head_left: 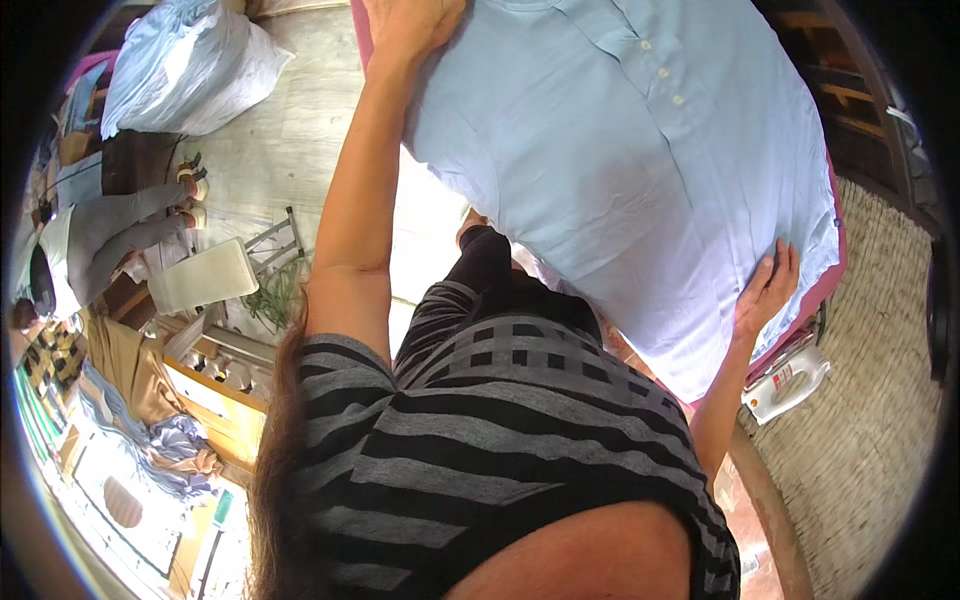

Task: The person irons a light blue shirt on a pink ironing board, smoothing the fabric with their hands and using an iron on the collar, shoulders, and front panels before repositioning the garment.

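Observation:
A light blue button-up shirt (600,170) lies spread over a table with a dark red cover (825,285). White buttons run along its placket, and soft wrinkles show near its lower edge. My right hand (768,290) rests flat on the shirt near the right edge, fingers stretched out. At the top of the view, my left hand (415,22) is by the shirt's far left edge, its fingers cut off or hidden. A white clothes iron (787,384) with a loop handle sits just beyond the table's right corner, close to my right forearm.
To the left, a person in grey trousers (130,225) stands by a pale-seated stool (205,275). A large bundle of blue and white cloth (195,70) is on the tiled floor at the upper left. Crumpled clothes (170,450) lie at lower left. A woven mat (865,430) covers the right side.

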`<state>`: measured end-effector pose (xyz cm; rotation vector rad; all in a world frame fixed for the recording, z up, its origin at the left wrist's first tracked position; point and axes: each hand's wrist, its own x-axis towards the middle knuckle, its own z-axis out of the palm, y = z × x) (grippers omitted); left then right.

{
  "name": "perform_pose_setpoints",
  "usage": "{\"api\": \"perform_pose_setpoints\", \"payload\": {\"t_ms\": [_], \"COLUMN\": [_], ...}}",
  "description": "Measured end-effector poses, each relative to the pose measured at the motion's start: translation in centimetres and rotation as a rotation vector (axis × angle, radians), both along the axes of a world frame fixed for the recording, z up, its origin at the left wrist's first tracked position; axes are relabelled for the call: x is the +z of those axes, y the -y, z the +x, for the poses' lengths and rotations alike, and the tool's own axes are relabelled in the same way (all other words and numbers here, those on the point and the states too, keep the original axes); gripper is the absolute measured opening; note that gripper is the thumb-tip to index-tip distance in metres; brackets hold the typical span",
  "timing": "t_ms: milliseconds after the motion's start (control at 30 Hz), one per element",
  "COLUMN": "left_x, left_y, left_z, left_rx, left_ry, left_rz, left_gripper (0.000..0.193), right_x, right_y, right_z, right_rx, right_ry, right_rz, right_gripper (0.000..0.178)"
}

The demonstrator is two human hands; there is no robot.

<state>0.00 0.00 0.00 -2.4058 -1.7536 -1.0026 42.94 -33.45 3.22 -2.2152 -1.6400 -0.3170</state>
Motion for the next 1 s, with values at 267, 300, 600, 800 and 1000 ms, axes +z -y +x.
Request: {"api": "perform_pose_setpoints", "payload": {"t_ms": [267, 300, 600, 800, 1000], "left_x": [0.4, 0.3, 0.3, 0.1, -1.0], "left_y": [-0.1, -0.3, 0.2, 0.1, -1.3], "left_z": [-0.1, 0.0, -0.2, 0.0, -0.6], "left_rx": [0.008, 0.010, 0.003, 0.009, -0.062], "left_ry": [-0.032, -0.038, -0.111, -0.129, -0.131], "left_rz": [0.012, 0.016, -0.010, -0.033, 0.106], "left_gripper": [0.043, 0.043, 0.048, 0.050, 0.054], "right_x": [0.2, 0.2, 0.2, 0.3, -0.2], "right_y": [-0.5, -0.4, -0.1, 0.2, 0.0], "right_z": [-1.0, -0.8, -0.8, -0.7, -0.1], "right_rx": [-0.054, -0.066, -0.088, -0.089, -0.111], "right_ry": [0.002, 0.007, 0.001, 0.006, -0.003], "right_rz": [-0.023, -0.028, -0.043, -0.027, -0.008], "right_gripper": [0.042, 0.042, 0.039, 0.035, 0.035]}}
